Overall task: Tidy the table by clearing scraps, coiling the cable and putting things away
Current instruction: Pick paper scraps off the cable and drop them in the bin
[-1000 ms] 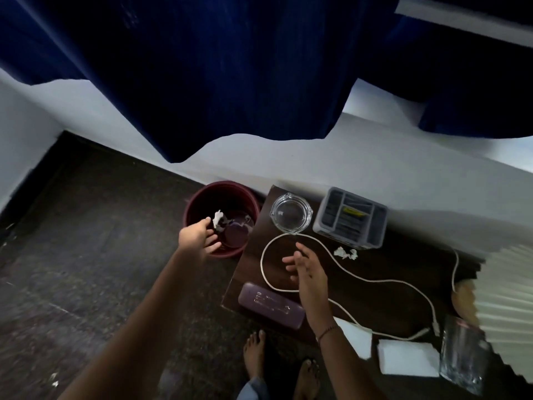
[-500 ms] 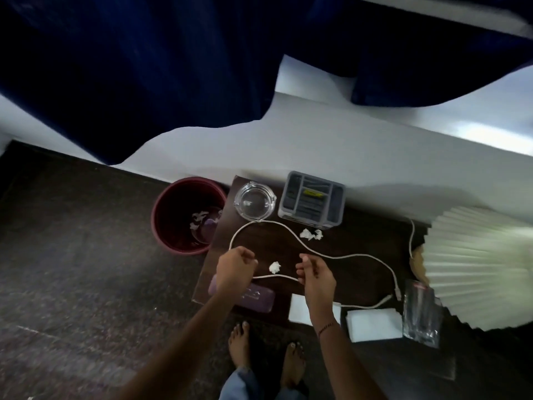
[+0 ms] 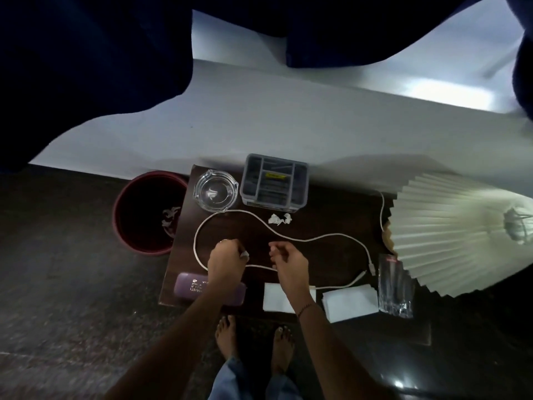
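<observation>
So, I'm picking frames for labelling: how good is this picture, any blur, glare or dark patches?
Head view: dim overall, the curtain nearly black; a bright glare patch on the white wall; the lampshade and the grey organiser smeared by motion; straight edges bow from the wide lens; the white cable and paper scraps on the dark table are readable.

— What hangs along the top?
— A dark blue curtain (image 3: pixel 86 67), in front of a white wall (image 3: pixel 259 125).
— And on the right?
— A pleated cream lampshade (image 3: pixel 450 226), fanned wide.
— Lower down?
— Dark speckled floor (image 3: pixel 57 284), with two bare feet (image 3: pixel 226 333) standing on it and a blue trouser hem (image 3: pixel 230 376) beneath them.
</observation>
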